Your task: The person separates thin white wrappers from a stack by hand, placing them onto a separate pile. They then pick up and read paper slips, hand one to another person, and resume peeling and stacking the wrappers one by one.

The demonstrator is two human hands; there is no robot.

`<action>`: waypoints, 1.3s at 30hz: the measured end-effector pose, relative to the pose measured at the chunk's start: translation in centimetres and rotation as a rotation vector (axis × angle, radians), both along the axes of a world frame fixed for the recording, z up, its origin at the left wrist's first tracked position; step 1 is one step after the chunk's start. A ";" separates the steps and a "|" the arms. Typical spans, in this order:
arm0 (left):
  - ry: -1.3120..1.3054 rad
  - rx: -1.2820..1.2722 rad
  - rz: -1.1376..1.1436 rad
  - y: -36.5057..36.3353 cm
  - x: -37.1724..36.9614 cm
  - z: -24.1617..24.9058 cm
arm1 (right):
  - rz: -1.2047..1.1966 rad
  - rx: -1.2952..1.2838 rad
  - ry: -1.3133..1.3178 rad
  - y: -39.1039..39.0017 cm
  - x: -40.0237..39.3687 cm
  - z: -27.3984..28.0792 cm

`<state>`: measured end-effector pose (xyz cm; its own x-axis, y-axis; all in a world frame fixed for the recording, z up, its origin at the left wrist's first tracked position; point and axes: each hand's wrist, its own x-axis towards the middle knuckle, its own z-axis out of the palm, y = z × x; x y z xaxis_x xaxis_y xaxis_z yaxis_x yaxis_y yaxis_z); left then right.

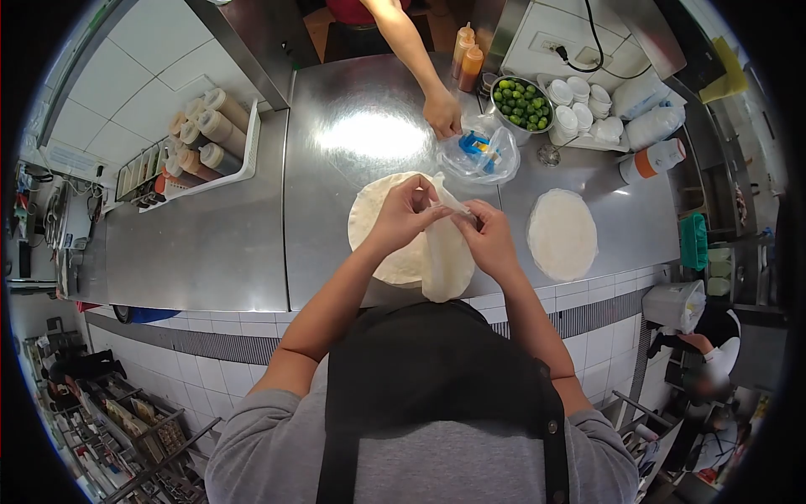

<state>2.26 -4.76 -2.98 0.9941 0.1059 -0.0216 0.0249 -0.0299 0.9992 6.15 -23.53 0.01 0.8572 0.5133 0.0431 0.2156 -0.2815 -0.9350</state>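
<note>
Both my hands are over a round, pale sheet of dough on the steel counter. Between them hangs a thin, whitish sheet, its lower end over the right part of the dough. My left hand pinches the sheet's upper left edge between thumb and fingers. At its upper right edge, the fingers of my right hand are pressed together on it. Farther right lies another pale round, which neither hand touches.
A co-worker's hand touches a clear plastic bag ahead. Beyond are a bowl of limes, sauce bottles and stacked white cups. A white bottle stands right; a bottle tray sits left on the counter.
</note>
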 end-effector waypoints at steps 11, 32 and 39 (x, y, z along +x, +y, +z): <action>-0.013 0.064 0.419 -3.8 -0.9 -2.2 | -0.179 -0.238 0.038 -1.3 0.7 -1.8; 0.064 -0.834 0.196 0.6 -4.1 -6.8 | 0.095 0.307 1.471 -1.6 -7.6 -4.8; 0.182 -0.248 0.032 0.9 -2.1 -3.2 | 0.031 -0.002 0.244 -0.7 -1.5 -2.1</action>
<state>0.12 -3.87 -6.16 0.9679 0.1063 -0.2278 0.2009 0.2176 0.9551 4.62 -24.23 -2.10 0.8259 0.5393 -0.1645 -0.0083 -0.2801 -0.9599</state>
